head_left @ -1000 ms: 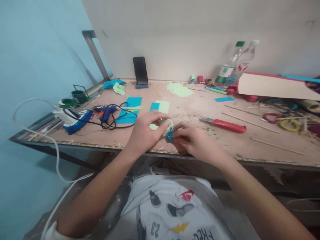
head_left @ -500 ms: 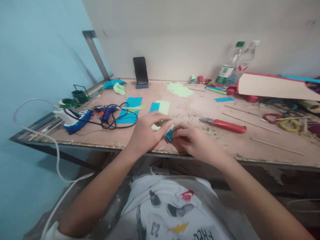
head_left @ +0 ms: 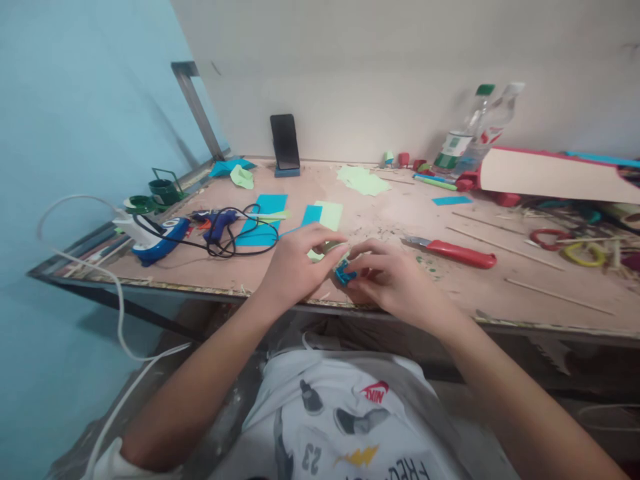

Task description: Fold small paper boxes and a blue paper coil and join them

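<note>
A small blue piece, seemingly folded paper, sits in the fingertips of my right hand just above the table's front edge. My left hand is beside it, thumb and forefinger curled almost together. Something small and dull green shows between those two fingers, too hidden to name. Behind the left hand, a pale green sheet lies against a blue strip. To the right of my right hand rests a red utility knife, blade out towards the hand.
A blue glue gun with a looped black cord lies left on blue paper. Beyond stand a phone on a holder and two bottles. Thin sticks, scissors and scraps lie at right.
The blue piece has turned and dropped slightly in my right fingers, which are more bent and spread. My left hand has hardly moved. The whole view has shifted slightly.
</note>
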Tool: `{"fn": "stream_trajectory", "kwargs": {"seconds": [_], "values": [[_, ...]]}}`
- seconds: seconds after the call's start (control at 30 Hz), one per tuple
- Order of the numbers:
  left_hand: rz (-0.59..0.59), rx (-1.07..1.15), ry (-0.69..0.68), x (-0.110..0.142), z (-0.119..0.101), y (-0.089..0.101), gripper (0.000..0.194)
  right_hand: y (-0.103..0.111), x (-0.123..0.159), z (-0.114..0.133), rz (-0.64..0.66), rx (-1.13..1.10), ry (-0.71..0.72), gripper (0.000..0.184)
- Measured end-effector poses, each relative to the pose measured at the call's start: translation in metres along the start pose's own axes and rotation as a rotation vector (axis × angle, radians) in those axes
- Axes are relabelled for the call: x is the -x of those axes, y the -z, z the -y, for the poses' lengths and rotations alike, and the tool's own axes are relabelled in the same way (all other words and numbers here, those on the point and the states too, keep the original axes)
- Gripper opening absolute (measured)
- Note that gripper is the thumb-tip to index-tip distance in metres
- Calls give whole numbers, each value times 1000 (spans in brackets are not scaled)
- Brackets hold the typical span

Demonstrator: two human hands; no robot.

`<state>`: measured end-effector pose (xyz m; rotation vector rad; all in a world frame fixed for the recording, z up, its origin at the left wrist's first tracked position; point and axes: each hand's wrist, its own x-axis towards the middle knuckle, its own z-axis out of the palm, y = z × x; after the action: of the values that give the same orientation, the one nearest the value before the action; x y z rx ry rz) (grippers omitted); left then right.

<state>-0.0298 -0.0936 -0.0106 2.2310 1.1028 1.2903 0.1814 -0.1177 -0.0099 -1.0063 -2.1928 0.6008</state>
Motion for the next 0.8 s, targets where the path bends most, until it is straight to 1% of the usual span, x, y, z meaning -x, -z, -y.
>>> {"fn": "stream_trajectory", "kwargs": {"seconds": [0.1, 0.23, 0.3, 0.4, 0.47, 0.53, 0.63, 0.8], "values": [[2, -7, -4, 0, 0, 0, 12, 0, 1, 1, -12, 43, 4, 13], [-13, 2, -12, 1, 0, 0, 12, -2, 1, 2, 2, 14, -88, 8], [-22, 13, -18, 1, -1, 0, 12, -3, 1, 1, -4, -39, -178, 12], [-23, 30, -33, 1, -2, 0, 12, -3, 1, 0, 30, -116, -300, 21], [-27, 40, -46, 1, -2, 0, 12, -3, 1, 0, 68, -131, -318, 21], [-46, 62, -46, 2, -1, 1, 12, -2, 0, 1, 75, -118, -304, 18], [-85, 132, 10, 1, 0, 2, 13, -2, -1, 1, 55, -86, -296, 14], [-128, 276, 164, 1, 0, 8, 13, 1, 0, 3, 25, -57, -307, 18]]}}
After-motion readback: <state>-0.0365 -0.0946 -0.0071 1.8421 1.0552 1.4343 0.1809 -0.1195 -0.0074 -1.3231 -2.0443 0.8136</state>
